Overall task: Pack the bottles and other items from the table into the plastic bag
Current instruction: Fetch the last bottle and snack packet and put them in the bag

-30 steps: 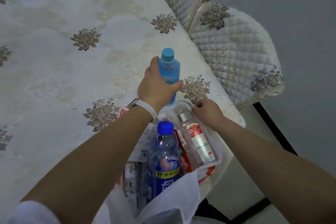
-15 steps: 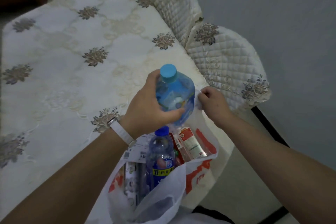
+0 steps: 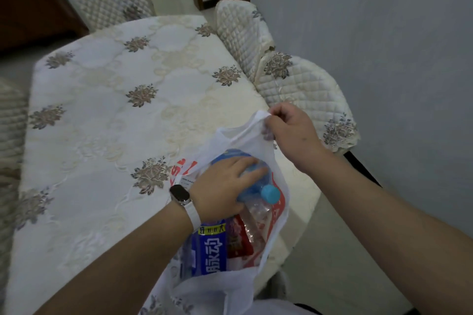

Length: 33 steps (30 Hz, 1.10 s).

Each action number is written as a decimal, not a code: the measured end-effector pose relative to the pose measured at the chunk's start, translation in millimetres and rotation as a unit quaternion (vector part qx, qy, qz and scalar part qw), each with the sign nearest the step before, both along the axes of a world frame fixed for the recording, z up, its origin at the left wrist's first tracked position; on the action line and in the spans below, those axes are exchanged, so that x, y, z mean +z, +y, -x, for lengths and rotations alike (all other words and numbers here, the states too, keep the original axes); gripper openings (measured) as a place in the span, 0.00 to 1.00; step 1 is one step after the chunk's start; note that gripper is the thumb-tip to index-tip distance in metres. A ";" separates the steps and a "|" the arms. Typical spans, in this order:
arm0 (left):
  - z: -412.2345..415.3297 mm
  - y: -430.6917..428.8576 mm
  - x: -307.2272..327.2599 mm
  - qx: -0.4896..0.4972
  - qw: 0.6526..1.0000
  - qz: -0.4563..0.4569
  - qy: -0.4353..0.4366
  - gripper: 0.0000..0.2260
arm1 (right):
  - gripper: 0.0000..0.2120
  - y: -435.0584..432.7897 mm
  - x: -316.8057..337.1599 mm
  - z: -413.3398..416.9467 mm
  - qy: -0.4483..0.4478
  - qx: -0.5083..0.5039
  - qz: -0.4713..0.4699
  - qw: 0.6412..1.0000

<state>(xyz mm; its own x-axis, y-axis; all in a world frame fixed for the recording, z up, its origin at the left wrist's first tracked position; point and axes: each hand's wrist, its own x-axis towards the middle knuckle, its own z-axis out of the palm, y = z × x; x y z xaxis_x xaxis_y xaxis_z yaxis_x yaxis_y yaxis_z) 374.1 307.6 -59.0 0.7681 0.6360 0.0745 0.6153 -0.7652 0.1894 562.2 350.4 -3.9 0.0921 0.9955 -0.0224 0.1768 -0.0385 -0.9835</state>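
1. White, thin plastic forms the bag point(image 3: 266, 151), which sits at the near right edge of the surface point(image 3: 107, 120) with its mouth open toward the person.
2. The right hand point(image 3: 291, 130) holds the far rim of the bag up; its fingers point(image 3: 277, 112) are pinched together on a bunched handle of the plastic.
3. The left hand point(image 3: 225, 184) reaches into the bag's mouth, fingers curled over the body of a pale blue bottle point(image 3: 253, 181).
4. That bottle lies tilted on its side inside the bag, its light blue cap point(image 3: 270, 194) pointing toward the person and to the right.
5. Below it in the bag stands a darker blue bottle point(image 3: 212, 250) with a yellow band and white lettering on its label, partly hidden by the left wrist.
6. Just to its right lies a red packet point(image 3: 236, 238), and beside that something clear and crinkled that I cannot identify.
7. A watch point(image 3: 180, 193) with a dark face and a white strap sits on the left wrist.
8. The surface is covered by a cream cloth with brown flower motifs.
9. Quilted chair covers point(image 3: 302, 84) in the same cream stand at the far right side of the surface, against a grey wall point(image 3: 384, 33).
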 end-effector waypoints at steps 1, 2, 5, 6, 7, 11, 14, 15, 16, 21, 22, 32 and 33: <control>-3.0 -1.5 -5.8 0.002 1.000 -0.005 0.021 0.33 | 0.09 -4.1 2.5 1.8 -0.006 0.016 -0.005 1.000; -6.8 -2.5 -10.5 0.004 0.999 -0.011 0.043 0.32 | 0.08 -7.8 4.1 3.1 -0.015 0.032 -0.013 0.999; -18.5 -5.6 -19.4 0.003 0.989 -0.007 0.144 0.28 | 0.06 -16.9 6.1 4.4 -0.028 0.059 -0.034 0.997; -20.3 -7.5 -22.8 0.012 0.986 0.006 0.168 0.27 | 0.06 -19.2 5.5 3.7 -0.038 0.070 -0.040 0.996; -20.6 -9.6 -25.0 0.027 0.984 0.015 0.178 0.27 | 0.06 -21.4 4.6 3.3 -0.053 0.082 -0.043 0.994; -12.7 -21.7 -25.9 0.058 0.990 0.051 0.119 0.28 | 0.05 -29.8 -3.8 -0.2 -0.105 0.116 -0.042 0.987; -2.3 -38.9 -15.3 0.062 0.996 0.059 0.031 0.21 | 0.05 -37.4 -8.1 -2.2 -0.132 0.146 -0.041 0.980; 0.6 -46.8 -8.1 0.079 0.994 0.072 -0.011 0.19 | 0.04 -40.1 -8.9 -2.6 -0.139 0.154 -0.041 0.977; 4.9 -55.9 -0.2 0.105 0.987 0.108 -0.052 0.18 | 0.04 -42.6 -10.7 -2.9 -0.145 0.159 -0.040 0.976; 24.6 -117.7 36.8 0.193 0.908 0.346 -0.135 0.24 | 0.06 -52.0 -14.5 -3.5 -0.167 0.197 -0.036 0.965; 25.7 -132.6 38.8 0.188 0.912 0.349 -0.105 0.29 | 0.07 -53.2 -14.6 -2.8 -0.174 0.204 -0.041 0.962; 33.8 -204.1 -11.8 0.343 0.937 0.057 0.022 0.08 | 0.10 -56.7 -15.8 22.0 -0.295 0.238 -0.116 0.918; 40.5 -206.4 -9.6 0.367 0.930 0.031 0.014 0.08 | 0.13 -55.6 -15.1 25.2 -0.315 0.243 -0.120 0.910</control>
<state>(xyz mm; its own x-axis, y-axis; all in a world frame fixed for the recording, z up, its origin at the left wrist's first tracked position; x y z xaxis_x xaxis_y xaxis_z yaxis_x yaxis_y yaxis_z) 333.6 101.2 -68.6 0.1263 0.9920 0.0063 0.9725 -0.1251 0.1962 537.0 294.8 -19.0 -0.4412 0.8912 0.1053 0.6465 0.3970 -0.6515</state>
